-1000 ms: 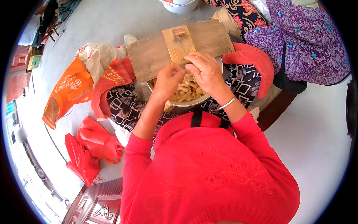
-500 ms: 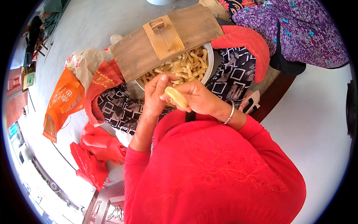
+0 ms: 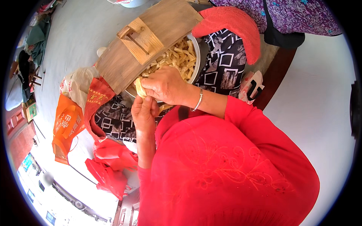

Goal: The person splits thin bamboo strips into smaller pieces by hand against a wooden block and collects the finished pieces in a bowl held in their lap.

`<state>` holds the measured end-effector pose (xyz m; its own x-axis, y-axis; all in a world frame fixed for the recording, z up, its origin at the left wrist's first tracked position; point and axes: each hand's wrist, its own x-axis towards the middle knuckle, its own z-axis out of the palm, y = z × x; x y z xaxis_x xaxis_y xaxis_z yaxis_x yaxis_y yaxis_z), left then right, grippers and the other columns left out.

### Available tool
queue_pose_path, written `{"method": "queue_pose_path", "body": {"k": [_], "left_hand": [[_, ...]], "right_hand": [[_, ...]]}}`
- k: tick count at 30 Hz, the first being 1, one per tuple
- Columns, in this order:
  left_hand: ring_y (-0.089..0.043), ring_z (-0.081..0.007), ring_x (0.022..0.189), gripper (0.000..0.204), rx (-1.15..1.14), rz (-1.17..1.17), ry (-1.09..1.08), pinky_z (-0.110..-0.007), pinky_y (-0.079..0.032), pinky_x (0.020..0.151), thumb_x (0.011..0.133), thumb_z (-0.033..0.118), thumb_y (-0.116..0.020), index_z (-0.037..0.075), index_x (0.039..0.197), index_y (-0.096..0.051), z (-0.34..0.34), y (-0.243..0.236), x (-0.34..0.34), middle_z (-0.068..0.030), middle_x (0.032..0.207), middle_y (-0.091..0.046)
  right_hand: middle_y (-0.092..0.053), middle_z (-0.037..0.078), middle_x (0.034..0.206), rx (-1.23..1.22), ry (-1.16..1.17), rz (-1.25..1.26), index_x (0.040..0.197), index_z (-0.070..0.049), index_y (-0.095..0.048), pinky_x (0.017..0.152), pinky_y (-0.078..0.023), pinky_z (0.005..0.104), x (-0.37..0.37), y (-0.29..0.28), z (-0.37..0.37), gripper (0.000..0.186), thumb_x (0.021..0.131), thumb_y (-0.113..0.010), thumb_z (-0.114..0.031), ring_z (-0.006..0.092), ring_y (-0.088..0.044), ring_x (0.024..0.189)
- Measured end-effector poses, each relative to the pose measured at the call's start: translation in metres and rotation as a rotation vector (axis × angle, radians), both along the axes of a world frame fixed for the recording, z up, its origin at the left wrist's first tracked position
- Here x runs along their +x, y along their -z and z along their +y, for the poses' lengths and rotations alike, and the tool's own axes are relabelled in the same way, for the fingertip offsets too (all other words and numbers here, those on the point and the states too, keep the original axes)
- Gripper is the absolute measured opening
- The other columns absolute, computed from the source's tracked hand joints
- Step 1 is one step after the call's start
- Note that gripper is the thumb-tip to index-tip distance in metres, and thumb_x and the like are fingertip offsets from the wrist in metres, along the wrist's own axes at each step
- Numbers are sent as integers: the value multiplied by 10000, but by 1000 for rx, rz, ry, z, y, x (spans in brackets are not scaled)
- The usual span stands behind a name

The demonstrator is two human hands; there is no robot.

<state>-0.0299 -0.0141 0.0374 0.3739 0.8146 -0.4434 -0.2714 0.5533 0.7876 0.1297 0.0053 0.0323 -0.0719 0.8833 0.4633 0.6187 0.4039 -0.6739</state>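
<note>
Left hand (image 3: 144,112): fingers pinched on lower end of pale yellow strip (image 3: 140,88). Right hand (image 3: 167,86): fingers curled round its upper part. Strip over basin's (image 3: 198,62) left side, seemingly unfinished; many pieces (image 3: 184,56) already inside. Wooden board (image 3: 169,22) beyond.

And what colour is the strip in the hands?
The strip is pale yellow; it shows best in the head view.
</note>
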Motion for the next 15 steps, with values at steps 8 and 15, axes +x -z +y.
{"method": "queue_pose_path", "body": {"k": [8,15], "left_hand": [[-554,-235,627,114,1061,1026,285,-350,-442,573,866,-1,-573,-2,969,-619,6,-1,-9,-90,723,-562],[-599,-309,804,235,1148,960,192,-372,-489,706,828,-80,-558,-20,1044,-629,10,-3,14,-154,930,-596]], "right_hand": [[-576,114,644,-600,-173,209,679,-57,-602,522,-425,378,11,12,-21,340,874,-642,-333,284,-573,574],[-599,-37,740,-1125,-262,1353,811,-40,-686,596,-393,240,-2,37,-23,273,896,-652,-297,69,-486,666]]}}
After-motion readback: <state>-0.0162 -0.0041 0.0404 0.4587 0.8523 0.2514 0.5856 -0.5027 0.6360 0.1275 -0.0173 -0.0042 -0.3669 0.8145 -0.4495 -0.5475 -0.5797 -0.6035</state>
